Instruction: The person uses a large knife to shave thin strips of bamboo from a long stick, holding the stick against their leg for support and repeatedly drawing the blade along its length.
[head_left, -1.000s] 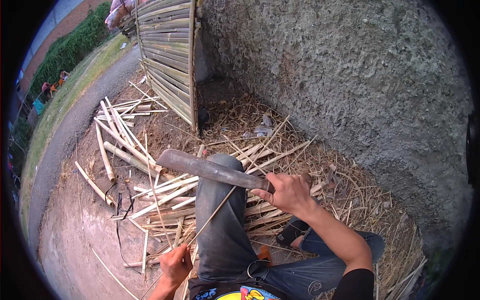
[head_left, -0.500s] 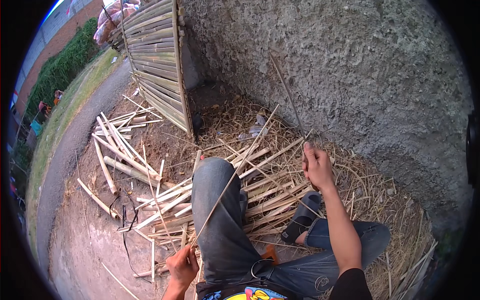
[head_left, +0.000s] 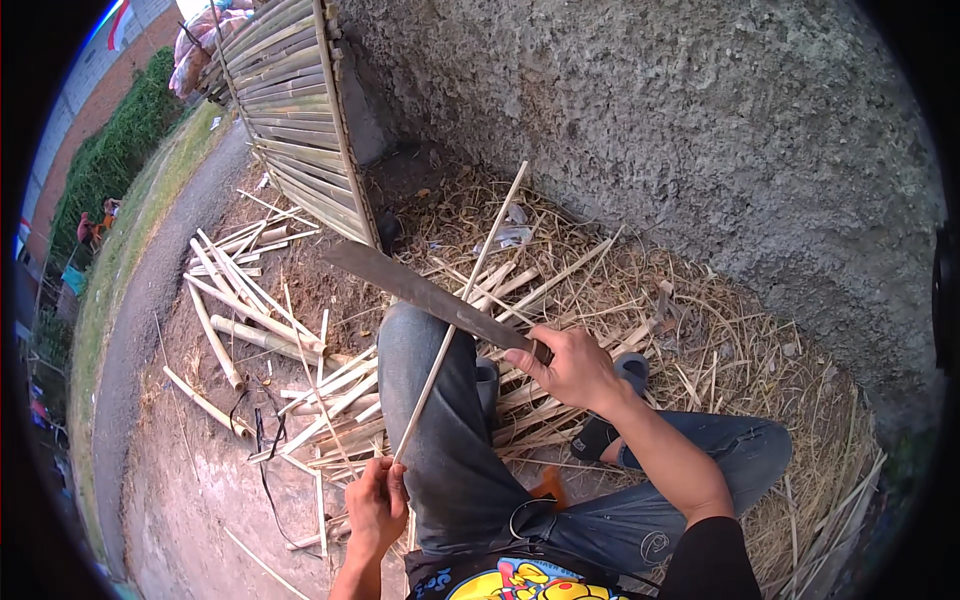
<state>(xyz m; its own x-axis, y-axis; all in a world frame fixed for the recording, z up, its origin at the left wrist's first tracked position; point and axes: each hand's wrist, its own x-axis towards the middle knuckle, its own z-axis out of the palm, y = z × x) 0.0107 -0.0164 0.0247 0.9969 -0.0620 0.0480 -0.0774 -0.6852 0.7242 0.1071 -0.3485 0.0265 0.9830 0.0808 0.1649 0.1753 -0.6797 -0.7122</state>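
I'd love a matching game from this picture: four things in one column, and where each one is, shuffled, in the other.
Things:
1. Long, dark-bladed machete
2. Thin, pale bamboo strip
3. Slatted bamboo panel
4. Rough grey wall

Places:
A. At the upper left of the picture
B. Gripped near its lower end by the left hand
C. Across the upper right of the picture
D. Held by its handle in the right hand

Pairs: 1-D, 2-B, 3-A, 4-C

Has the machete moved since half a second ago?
Yes, leftward: the machete then showed against the rough wall; now its tip appears by the foot of the bamboo panel.
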